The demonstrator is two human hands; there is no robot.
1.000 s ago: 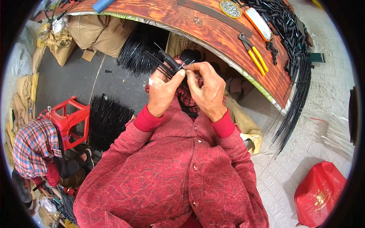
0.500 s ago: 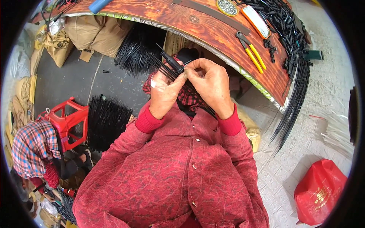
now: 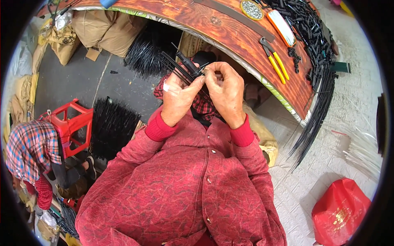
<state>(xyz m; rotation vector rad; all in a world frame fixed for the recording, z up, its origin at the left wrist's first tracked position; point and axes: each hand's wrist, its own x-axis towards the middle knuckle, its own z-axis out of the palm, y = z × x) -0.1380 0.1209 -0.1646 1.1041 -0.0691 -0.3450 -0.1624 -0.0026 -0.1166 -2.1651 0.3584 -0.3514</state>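
Above my lap I hold a bundle of thin black rods (image 3: pixel 174 70) with a thicker black shaft (image 3: pixel 186 62) beside them. My left hand (image 3: pixel 177 96) is closed around their lower ends, and a white strip is stuck on it near the thumb. Pinched together at the hub end of the rods are the thumb and forefinger of my right hand (image 3: pixel 226 92), touching the left thumb tip. Whatever small piece sits in that pinch is too small to make out.
Yellow-handled pliers (image 3: pixel 277 67), a dish of small metal bits (image 3: pixel 251 10), an orange-and-white oblong case (image 3: pixel 282 28) and a heap of black parts (image 3: pixel 308 35) lie on the wooden table (image 3: pixel 230 35). A co-worker (image 3: pixel 35 151) bends beside a red stool (image 3: pixel 76 127). A red bag (image 3: pixel 340 211) stands right.
My right hand has turned slightly, its fingers drawn more upright at the hub end. My left hand keeps its hold. The view has shifted a little, and the co-worker leans lower.
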